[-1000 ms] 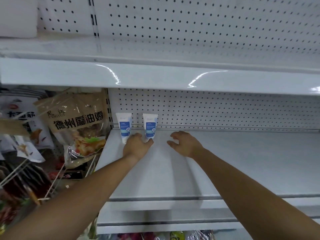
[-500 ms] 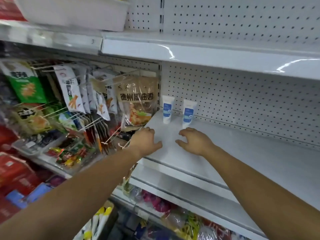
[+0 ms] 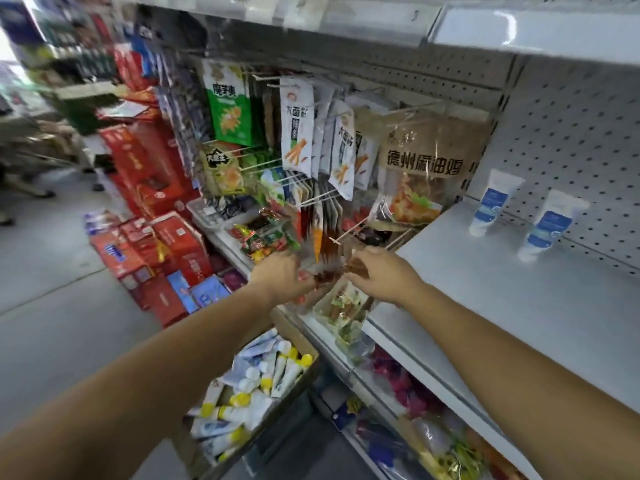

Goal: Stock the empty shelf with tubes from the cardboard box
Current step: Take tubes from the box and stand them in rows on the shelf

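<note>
Grey shop flooring (image 3: 52, 289) fills the left of the frame, with red cartons (image 3: 145, 168) stacked along it and hanging snack packets (image 3: 298, 126) on hooks at upper centre. At right runs the white metal shelf (image 3: 485, 306), backed by white pegboard (image 3: 571, 133). Two white plastic tubes with blue labels (image 3: 493, 206) (image 3: 547, 226) stand on it near its left end. Both are cap down and crimped end up, their long axes upright and tipped slightly back toward the pegboard.

At lower centre sits the brown cardboard box (image 3: 294, 336). It holds a jumble of white tubes with yellow and white caps (image 3: 263, 375) lying at mixed angles, with many caps pointing toward the upper right.

The left hand (image 3: 280, 275) and right hand (image 3: 381, 275) hang in mid-frame before the snack packets. Their fingers are loosely bent and, as far as the blur allows, they hold nothing.

Such tubes are probably light, with soft, slick bodies that dent and stiff caps. A hold around the body just above the cap should let each one be set down on its cap.
</note>
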